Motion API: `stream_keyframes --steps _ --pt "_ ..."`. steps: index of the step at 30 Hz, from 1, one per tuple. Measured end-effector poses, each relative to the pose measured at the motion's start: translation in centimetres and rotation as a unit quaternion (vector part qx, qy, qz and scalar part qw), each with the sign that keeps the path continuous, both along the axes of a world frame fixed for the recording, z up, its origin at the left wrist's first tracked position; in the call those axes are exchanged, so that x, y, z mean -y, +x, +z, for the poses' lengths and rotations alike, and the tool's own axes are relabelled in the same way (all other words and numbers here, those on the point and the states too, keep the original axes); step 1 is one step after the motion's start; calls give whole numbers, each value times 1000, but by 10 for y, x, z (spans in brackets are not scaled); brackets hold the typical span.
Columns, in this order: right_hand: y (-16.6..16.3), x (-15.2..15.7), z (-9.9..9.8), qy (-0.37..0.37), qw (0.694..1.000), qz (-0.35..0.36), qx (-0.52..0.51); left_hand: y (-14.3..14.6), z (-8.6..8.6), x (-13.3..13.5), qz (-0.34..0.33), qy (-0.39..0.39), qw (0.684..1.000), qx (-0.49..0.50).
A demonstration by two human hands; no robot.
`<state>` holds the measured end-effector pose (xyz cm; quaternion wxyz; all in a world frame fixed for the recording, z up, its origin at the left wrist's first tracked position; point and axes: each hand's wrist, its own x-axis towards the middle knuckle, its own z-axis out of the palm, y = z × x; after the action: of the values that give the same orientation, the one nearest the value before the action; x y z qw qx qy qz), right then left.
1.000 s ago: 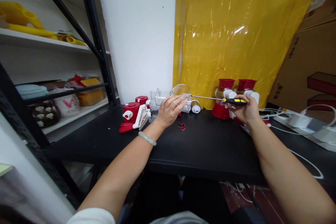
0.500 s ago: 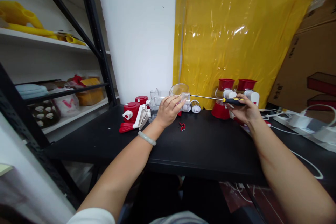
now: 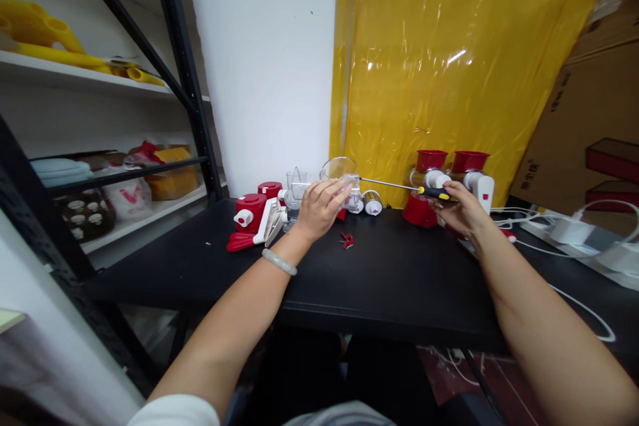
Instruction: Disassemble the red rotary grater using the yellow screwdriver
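Observation:
My left hand (image 3: 322,208) is closed around a clear plastic housing (image 3: 353,185), its fingers wrapped over the top. The housing's round clear rim (image 3: 339,161) stands up behind the fingers. My right hand (image 3: 460,211) grips the black and yellow handle of a long screwdriver (image 3: 434,193), held level. The steel shaft points left, and its tip meets the right side of the clear housing; whether a screw sits there is too small to see. On the black table (image 3: 389,273) below my left hand lie small red parts (image 3: 346,239).
Red and white appliance parts (image 3: 249,213) stand at the left, with a white and red crank piece (image 3: 269,223) beside them. A cylinder (image 3: 372,203) lies behind the housing. Two red-topped machines (image 3: 432,161) stand back right. White cables and a power strip (image 3: 574,229) occupy the right end.
My right hand and the screwdriver handle have shifted slightly left, and the housing has tipped a little. The fingers of the right hand have changed position on the handle.

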<state>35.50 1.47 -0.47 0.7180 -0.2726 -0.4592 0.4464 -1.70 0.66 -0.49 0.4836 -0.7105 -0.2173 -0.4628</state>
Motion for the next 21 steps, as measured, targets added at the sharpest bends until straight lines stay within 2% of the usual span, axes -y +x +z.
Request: stream_keyframes --steps 5,9,13,18,21 --pt "2 2 0 -10 1000 13 1 0 -2 -2 -5 -11 1000 -5" --pt "4 -4 -4 -44 997 -28 52 1 -1 -2 -16 1 1000 -4" --pt "1 -5 -5 -21 994 -55 87 2 1 1 -19 25 999 6" --pt "-4 3 0 -23 999 -21 29 3 3 2 -30 41 999 14" --pt "-1 8 1 -26 999 10 27 2 3 1 -25 32 999 13"
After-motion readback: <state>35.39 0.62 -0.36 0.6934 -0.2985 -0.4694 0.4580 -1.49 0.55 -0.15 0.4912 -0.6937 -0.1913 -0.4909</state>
